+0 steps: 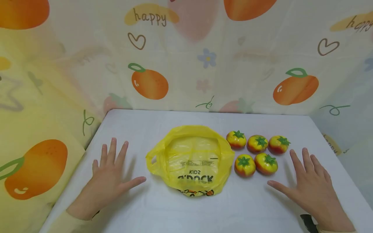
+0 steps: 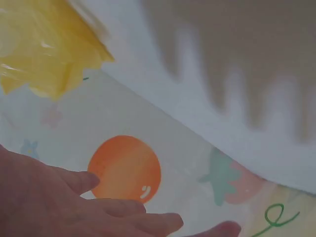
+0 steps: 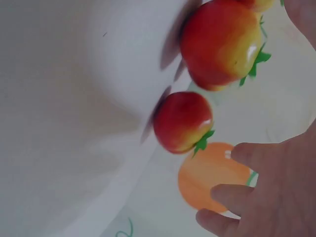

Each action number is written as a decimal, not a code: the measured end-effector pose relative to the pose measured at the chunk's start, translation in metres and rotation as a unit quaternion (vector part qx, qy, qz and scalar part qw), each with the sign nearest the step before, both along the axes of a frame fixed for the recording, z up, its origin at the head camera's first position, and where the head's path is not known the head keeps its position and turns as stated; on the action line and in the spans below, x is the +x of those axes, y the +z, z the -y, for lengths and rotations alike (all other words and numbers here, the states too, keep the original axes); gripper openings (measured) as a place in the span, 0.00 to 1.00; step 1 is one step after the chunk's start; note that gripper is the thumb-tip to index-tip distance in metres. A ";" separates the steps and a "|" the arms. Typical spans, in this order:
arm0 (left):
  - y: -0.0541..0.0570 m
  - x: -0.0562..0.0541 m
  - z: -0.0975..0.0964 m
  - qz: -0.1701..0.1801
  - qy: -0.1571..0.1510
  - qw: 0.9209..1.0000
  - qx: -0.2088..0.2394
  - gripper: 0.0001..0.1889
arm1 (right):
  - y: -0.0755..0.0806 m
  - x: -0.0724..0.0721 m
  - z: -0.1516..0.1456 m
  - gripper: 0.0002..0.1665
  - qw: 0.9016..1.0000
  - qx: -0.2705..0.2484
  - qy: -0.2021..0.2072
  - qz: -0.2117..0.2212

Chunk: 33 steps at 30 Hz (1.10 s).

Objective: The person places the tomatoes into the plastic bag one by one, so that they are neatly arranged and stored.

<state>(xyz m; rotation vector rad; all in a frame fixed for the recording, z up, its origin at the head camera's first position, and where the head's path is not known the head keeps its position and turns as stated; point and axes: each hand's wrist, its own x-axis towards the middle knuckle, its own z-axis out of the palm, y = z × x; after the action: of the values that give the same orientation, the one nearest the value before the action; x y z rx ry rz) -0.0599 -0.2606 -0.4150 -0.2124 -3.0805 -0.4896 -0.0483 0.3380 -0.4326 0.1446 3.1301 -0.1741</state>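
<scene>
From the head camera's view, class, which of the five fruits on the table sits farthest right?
The fruit at the back row's right end; the other two back fruits and both front fruits sit further left.

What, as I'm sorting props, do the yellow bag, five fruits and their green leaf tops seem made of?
Yellow bag: thin plastic film, slightly shiny, judging by its creases and translucency. Five fruits: probably moulded plastic or coated foam, glossy, with bright highlights on smooth skins. Green leaf tops: flat, thin-looking and fairly matte, without clear highlights; perhaps plastic or fabric, I can't tell.
</scene>
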 end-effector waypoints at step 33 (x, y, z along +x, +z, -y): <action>0.023 -0.076 -0.070 0.204 -0.009 0.964 0.170 0.41 | 0.008 -0.030 0.052 0.56 0.996 -0.045 0.074 0.024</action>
<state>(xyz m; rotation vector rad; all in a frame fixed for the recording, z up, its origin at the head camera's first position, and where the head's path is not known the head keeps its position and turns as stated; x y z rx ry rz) -0.1358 -0.1906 -0.3922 -0.1467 -3.3003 -1.1866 -0.0785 0.2864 -0.4247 -0.0805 3.0612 -0.3054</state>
